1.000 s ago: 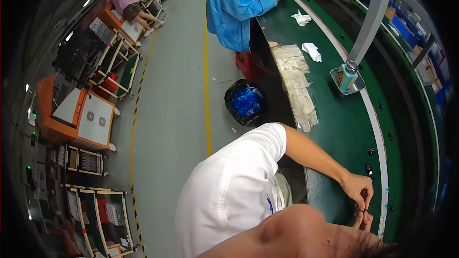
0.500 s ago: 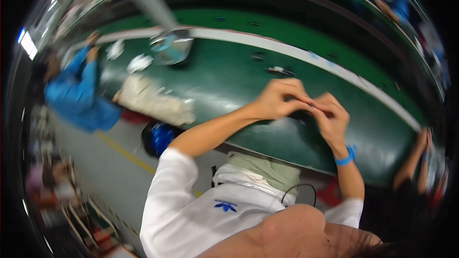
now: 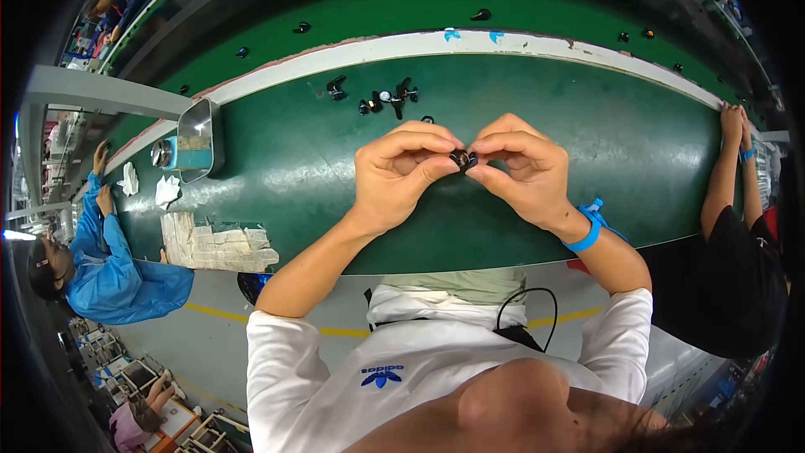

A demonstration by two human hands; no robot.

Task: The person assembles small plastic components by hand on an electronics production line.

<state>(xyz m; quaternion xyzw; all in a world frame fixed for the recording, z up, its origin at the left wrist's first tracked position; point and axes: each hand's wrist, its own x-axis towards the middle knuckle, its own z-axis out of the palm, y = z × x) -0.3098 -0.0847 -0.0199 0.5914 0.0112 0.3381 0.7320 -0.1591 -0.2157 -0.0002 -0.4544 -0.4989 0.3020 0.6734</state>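
My left hand (image 3: 394, 174) and my right hand (image 3: 527, 169) meet over the middle of the green table. Pinched between their fingertips is a small black earbud-like part (image 3: 463, 159), with a brownish spot on it; the fingers cover much of it. Both hands are closed on this part, one from each side. A blue band (image 3: 589, 231) circles my right wrist. Just beyond my left hand, several similar black parts (image 3: 397, 102) lie in a loose cluster, and a small black piece (image 3: 336, 88) lies to their left.
Beyond the white rail (image 3: 537, 44), several black parts (image 3: 480, 14) sit spaced along a green belt (image 3: 377, 21). At left are a metal-framed tray (image 3: 196, 169), white crumpled tissue (image 3: 168, 191) and a worn, pale flat bundle (image 3: 220, 243). Co-workers stand at left, in blue (image 3: 126, 281), and right.
My view has swung and sharpened. Both hands appear nearer the picture's middle and lower, still pinching together. The small black parts on the table now show clearly.
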